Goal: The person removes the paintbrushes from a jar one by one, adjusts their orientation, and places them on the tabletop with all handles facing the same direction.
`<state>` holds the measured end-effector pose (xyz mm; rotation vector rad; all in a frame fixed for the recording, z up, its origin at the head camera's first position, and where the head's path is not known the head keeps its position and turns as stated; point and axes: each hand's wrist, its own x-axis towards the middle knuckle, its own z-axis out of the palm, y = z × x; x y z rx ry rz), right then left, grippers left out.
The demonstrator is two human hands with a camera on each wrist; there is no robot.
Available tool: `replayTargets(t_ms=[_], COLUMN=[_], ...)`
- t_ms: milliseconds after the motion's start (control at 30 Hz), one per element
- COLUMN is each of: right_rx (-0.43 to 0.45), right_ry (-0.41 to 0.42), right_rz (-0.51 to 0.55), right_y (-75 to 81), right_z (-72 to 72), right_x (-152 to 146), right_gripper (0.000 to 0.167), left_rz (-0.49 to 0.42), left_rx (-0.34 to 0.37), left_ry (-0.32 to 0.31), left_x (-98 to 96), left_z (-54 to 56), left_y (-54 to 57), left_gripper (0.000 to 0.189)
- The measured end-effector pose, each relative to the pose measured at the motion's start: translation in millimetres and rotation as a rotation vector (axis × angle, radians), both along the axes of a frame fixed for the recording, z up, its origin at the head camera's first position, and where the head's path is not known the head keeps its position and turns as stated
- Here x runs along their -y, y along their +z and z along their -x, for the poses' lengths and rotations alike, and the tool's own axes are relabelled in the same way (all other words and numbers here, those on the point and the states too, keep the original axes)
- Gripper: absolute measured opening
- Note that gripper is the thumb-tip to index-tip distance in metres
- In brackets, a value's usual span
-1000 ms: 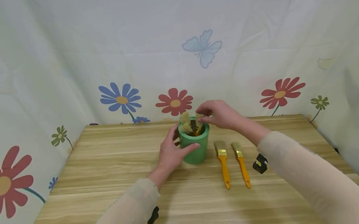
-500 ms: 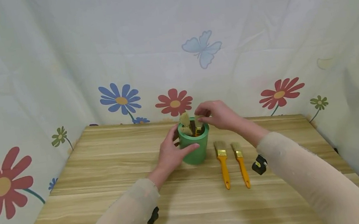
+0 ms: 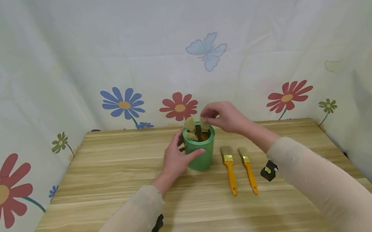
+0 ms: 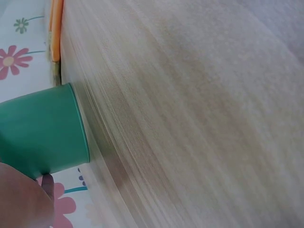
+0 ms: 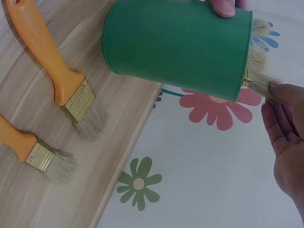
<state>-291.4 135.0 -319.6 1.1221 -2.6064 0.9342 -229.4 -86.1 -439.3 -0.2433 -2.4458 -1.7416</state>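
A green cup (image 3: 199,160) stands near the back of the wooden table. My left hand (image 3: 173,159) grips it from the left, thumb across the front and fingers behind. Several paintbrushes stand in it with pale bristles (image 3: 190,124) upward; a dark upright strip (image 3: 199,133) shows among them. At the rim's right side, my right hand (image 3: 225,117) pinches the bristles of one paintbrush (image 5: 262,84) between thumb and fingers. Its gold ferrule shows at the rim in the right wrist view; its handle is hidden inside the cup.
Right of the cup lie two orange-handled paintbrushes, a wider one (image 3: 230,170) and a narrower one (image 3: 249,170), bristles toward the back. A flower-printed curtain (image 3: 148,39) hangs behind the table's back edge and along both sides.
The paintbrush under my right hand has shifted slightly in the cup, and its ferrule has turned. My left hand keeps its grip on the cup. The head view has moved slightly.
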Motion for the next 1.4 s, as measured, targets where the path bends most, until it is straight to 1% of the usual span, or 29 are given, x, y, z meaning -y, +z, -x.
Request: replayTargets(t_ms=[233,433,700,800,967,1200,1400], right_rx=[-0.002,-0.025,-0.023,-0.011,0.004,0.013,0.025], right_ry=[-0.029,-0.055,-0.123,-0.154,-0.183,-0.224,-0.293], right_rz=[0.048,0.088,0.156,0.189,0.25,0.27,0.247], right_y=[14.0,29.5,56.0,67.0,83.5,95.7,100.4], right_z=[-1.3,-6.3,-13.9,-16.4,-21.4,-33.2,-46.6], right_x=[-6,-14,-25,-31,-42,-68,-95], right_gripper=[0.016,0.016,0.017,0.018,0.02,0.019,0.025], left_rz=[0.017,0.02,0.013,0.014,0.007,-0.01,-0.016], left_rx=[0.013,0.009,0.023,0.019,0.009,0.002,0.005], left_ry=[0.006,0.006,0.01,0.009,0.009,0.001,0.002], left_x=[0.0,-1.1,-1.0,-1.2,-0.6,0.3,-1.1], left_z=[1.0,-0.3,-0.1,0.1,-0.4,-2.1,-1.9], left_y=[0.5,1.5,-0.6,-0.2,1.0,-0.2,1.3], left_gripper=[0.09,0.09,0.091,0.092,0.092,0.093,0.093])
